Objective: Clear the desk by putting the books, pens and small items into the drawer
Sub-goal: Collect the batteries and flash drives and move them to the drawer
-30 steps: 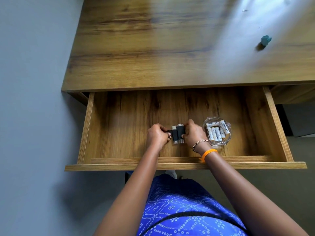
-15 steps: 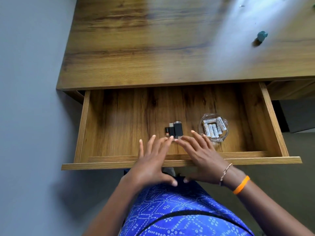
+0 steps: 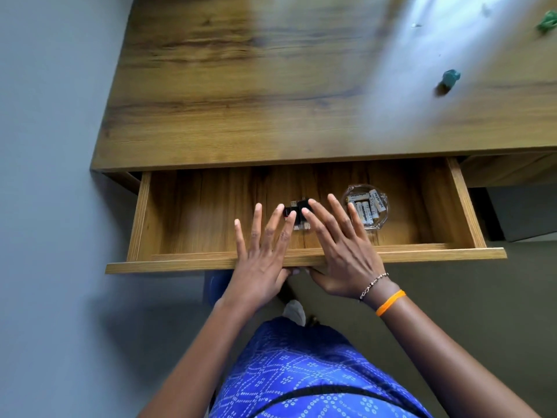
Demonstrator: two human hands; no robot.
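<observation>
The wooden drawer [image 3: 458, 254] stands pulled out under the desk top [image 3: 271, 86]. On its floor lie a few small black adapters [image 3: 297, 210], partly hidden by my fingertips. To their right a clear glass dish [image 3: 380, 220] holds several white batteries [image 3: 366, 206]. My left hand [image 3: 262, 254] and my right hand [image 3: 340, 248] lie flat with straight, spread fingers over the drawer's front edge, thumbs under it. Neither hand holds anything.
A small teal object [image 3: 450, 77] sits on the desk at the right, and a green one [image 3: 547, 22] at the top right corner. A grey wall [image 3: 45, 146] runs along the left. The drawer's left half is bare wood.
Both hands let go of the black adapters, drew back toward me and spread flat on the drawer's front edge. The drawer looks pushed in a little.
</observation>
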